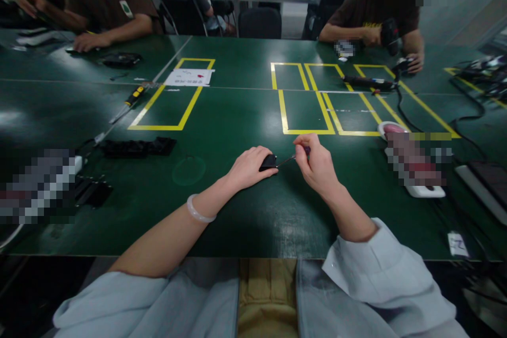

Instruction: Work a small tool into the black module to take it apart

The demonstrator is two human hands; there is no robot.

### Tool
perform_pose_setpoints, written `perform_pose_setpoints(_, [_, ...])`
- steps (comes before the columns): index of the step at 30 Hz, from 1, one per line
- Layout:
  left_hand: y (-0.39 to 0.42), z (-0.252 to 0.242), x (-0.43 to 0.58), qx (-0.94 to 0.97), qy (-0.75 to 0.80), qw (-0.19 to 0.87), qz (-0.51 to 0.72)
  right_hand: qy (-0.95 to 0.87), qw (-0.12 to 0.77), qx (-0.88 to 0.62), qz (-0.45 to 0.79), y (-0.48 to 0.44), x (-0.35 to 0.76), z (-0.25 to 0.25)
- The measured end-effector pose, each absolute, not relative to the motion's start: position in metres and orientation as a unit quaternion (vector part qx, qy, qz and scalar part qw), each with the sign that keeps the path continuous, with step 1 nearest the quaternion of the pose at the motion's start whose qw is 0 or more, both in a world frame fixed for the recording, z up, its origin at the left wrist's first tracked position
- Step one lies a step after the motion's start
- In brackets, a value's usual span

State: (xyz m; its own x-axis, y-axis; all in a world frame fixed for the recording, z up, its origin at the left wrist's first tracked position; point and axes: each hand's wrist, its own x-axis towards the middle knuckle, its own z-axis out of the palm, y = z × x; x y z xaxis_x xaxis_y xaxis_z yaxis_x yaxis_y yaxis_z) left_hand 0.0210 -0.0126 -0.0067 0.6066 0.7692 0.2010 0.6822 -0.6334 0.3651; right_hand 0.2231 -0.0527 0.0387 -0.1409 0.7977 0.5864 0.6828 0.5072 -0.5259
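My left hand [250, 168] rests on the green table, its fingers closed around a small black block-like part [269, 162]. From the right, my right hand [316, 165] grips the dark handle of a screwdriver [287, 161]. The thin metal shaft slants down to the left, and its tip meets or nearly meets the right end of the black part. Contact at the tip is too small to make out. Most of the part's left side is hidden under my left fingers.
Yellow tape frames [309, 131] mark the green table [237, 116]. On the left lie a black strip-shaped part [138, 147] and a yellow-black screwdriver [135, 95]. To the right is a white-cased device [425, 190] with cables. Across the table, a co-worker holds a power driver [390, 37].
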Motion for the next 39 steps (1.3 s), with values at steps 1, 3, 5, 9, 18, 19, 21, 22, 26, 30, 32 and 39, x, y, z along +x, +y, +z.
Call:
perform_pose_setpoints(1, [-0.0125,-0.0068,0.0209,0.887,0.409,0.126,0.172,-0.751,0.433,-0.493,0.066,-0.0529,0.2231,0.0385])
perform_pose_setpoints(3, [-0.0121,-0.0073,0.0208,0.888,0.408,0.124,0.172,-0.752,0.431,-0.494,0.063,-0.0534,0.2233,0.0383])
perform_pose_setpoints(5, [-0.0117,-0.0077,0.0208,0.889,0.406,0.122,0.171,-0.756,0.427,-0.492,0.058,-0.0539,0.2235,0.0383])
perform_pose_setpoints(9, [-0.0113,-0.0085,0.0212,0.889,0.406,0.121,0.172,-0.762,0.425,-0.487,0.047,-0.0542,0.2237,0.0387])
perform_pose_setpoints(18, [-0.0118,-0.0074,0.021,0.89,0.406,0.118,0.172,-0.759,0.422,-0.494,0.053,-0.0525,0.2237,0.0375])
perform_pose_setpoints(19, [-0.012,-0.0074,0.0209,0.89,0.405,0.118,0.174,-0.758,0.423,-0.494,0.055,-0.0525,0.2238,0.037])
perform_pose_setpoints(21, [-0.0122,-0.0074,0.0208,0.889,0.404,0.122,0.178,-0.756,0.427,-0.493,0.056,-0.0523,0.2237,0.0364])
perform_pose_setpoints(22, [-0.0123,-0.0073,0.0207,0.889,0.404,0.125,0.179,-0.755,0.429,-0.492,0.055,-0.0523,0.2236,0.0362])
perform_pose_setpoints(26, [-0.0127,-0.006,0.0205,0.887,0.405,0.133,0.179,-0.758,0.43,-0.488,0.051,-0.0524,0.2235,0.0367])
perform_pose_setpoints(30, [-0.0132,-0.0042,0.0209,0.887,0.407,0.131,0.176,-0.759,0.427,-0.488,0.051,-0.0529,0.2235,0.0381])
perform_pose_setpoints(32, [-0.0133,-0.0036,0.0213,0.887,0.407,0.129,0.174,-0.76,0.425,-0.488,0.053,-0.0531,0.2235,0.0389])
perform_pose_setpoints(39, [-0.013,-0.0041,0.0216,0.888,0.406,0.124,0.176,-0.758,0.424,-0.492,0.061,-0.0526,0.2237,0.0384])
